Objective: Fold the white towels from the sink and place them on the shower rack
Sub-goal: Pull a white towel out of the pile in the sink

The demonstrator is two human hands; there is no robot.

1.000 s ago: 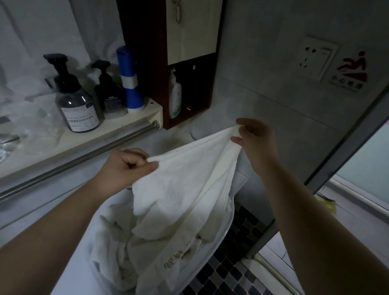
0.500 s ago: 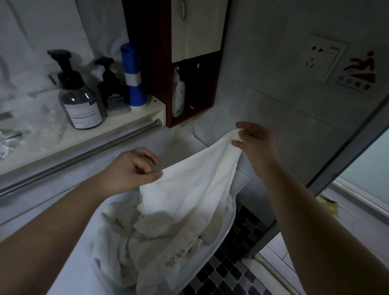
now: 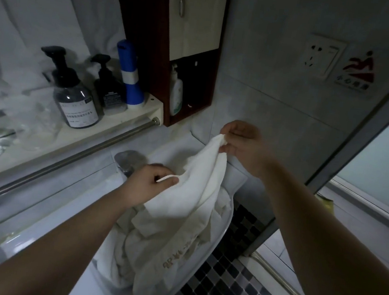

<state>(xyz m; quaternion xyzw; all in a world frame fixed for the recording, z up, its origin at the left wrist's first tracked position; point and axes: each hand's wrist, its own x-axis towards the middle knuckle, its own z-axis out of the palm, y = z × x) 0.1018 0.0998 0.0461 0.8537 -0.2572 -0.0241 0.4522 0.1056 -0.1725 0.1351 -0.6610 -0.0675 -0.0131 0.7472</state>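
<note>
Left hand [image 3: 149, 188] neared right hand [image 3: 245, 146] on towel [image 3: 197, 196] (gold lettering [image 3: 178, 258] illegible).

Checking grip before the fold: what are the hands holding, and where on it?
One white towel: the right hand pinches a raised corner, the left hand pinches the edge lower down.

wall sign: white square sticker [image 3: 356, 71], red slipping figure over dark chinese characters, seemingly 小心 first, rest blurred.
towel: gold stitched characters on the white cloth towel [image 3: 194, 196], unreadable.
bottles: white labels on the clear pump bottle [image 3: 76, 101] and black pump bottle [image 3: 109, 88], print too small.
</note>
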